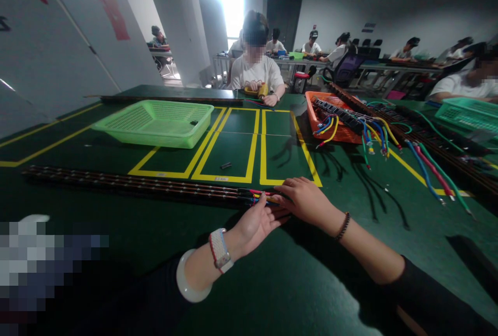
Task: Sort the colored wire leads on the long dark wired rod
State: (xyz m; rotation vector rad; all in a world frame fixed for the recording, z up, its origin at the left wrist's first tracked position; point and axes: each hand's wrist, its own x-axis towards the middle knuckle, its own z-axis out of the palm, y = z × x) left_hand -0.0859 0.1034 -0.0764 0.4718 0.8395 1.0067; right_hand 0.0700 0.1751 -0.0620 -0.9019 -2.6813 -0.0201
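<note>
Left hand [254, 224], fingers [276, 217] extended, and right hand [309, 201] — grip unclear — are apparently gathering wires [258, 192], next calling for alignment.

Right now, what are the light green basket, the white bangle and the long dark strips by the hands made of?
The light green basket looks like plastic: slightly shiny, with little holes in its walls. The white bangle looks smooth and glossy; it could be stone, glass or plastic. The long dark strips look brownish, with shiny spots that may be metal; the rest I can't tell.
</note>
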